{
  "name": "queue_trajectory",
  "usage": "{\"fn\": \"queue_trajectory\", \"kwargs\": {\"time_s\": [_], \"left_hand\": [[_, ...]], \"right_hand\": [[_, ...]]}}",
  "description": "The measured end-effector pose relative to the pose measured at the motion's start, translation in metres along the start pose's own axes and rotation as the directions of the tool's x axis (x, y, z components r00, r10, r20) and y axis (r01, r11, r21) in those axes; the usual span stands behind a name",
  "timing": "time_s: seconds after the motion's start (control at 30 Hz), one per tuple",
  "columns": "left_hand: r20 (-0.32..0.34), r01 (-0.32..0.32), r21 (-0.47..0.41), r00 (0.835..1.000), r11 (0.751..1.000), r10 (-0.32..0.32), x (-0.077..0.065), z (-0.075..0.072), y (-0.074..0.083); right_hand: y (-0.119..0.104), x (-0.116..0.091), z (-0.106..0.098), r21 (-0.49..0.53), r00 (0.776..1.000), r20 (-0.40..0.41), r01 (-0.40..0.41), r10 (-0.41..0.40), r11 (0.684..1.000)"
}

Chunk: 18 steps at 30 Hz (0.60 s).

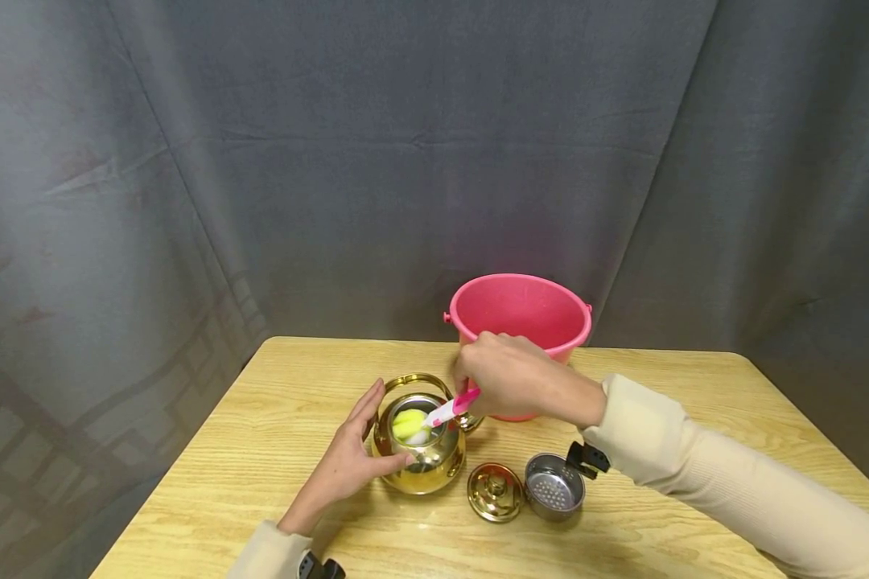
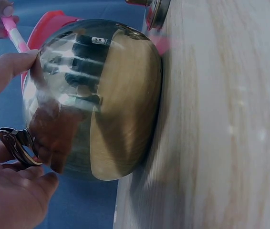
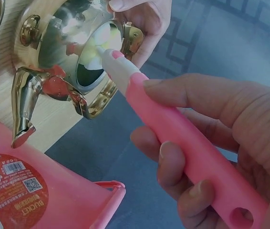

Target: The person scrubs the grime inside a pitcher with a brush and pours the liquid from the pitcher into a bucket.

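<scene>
A shiny gold kettle [image 1: 427,474] stands on the table with its lid off and its hoop handle [image 3: 104,100] folded to the far side. My left hand [image 1: 351,454] holds it from the left, thumb at the rim and fingers by the handle joint [image 2: 19,145]. In my right hand [image 1: 507,374] is a sponge brush [image 3: 173,129], its pink and white handle gripped with the thumb along the top. The yellow and white sponge head [image 1: 409,424] is inside the kettle's mouth. The spout [image 3: 25,105] points to the right, partly behind the right hand in the head view.
A pink bucket [image 1: 586,322] stands at the back, right behind my right hand. The gold lid [image 1: 495,492] lies right of the kettle, beside a steel strainer cup [image 1: 553,486] with a perforated bottom. Grey curtains [image 1: 405,161] hang behind the wooden table [image 1: 297,386].
</scene>
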<state>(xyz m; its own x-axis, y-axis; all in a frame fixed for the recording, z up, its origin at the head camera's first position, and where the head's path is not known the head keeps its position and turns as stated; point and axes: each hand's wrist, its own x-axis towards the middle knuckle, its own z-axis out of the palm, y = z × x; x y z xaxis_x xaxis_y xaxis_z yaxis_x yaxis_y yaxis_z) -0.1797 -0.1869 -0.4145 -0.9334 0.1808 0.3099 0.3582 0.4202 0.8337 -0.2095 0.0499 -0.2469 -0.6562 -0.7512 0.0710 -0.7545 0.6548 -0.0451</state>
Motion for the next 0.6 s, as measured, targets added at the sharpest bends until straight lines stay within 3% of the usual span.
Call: {"fn": "queue_trajectory", "kwargs": {"time_s": [0.6], "left_hand": [[-0.002, 0.002, 0.027, 1.000, 1.000, -0.002, -0.0013, 0.0024, 0.0025]], "right_hand": [[0.0090, 0.0017, -0.0058, 0.049, 0.997, 0.075, -0.004, 0.000, 0.999]]}}
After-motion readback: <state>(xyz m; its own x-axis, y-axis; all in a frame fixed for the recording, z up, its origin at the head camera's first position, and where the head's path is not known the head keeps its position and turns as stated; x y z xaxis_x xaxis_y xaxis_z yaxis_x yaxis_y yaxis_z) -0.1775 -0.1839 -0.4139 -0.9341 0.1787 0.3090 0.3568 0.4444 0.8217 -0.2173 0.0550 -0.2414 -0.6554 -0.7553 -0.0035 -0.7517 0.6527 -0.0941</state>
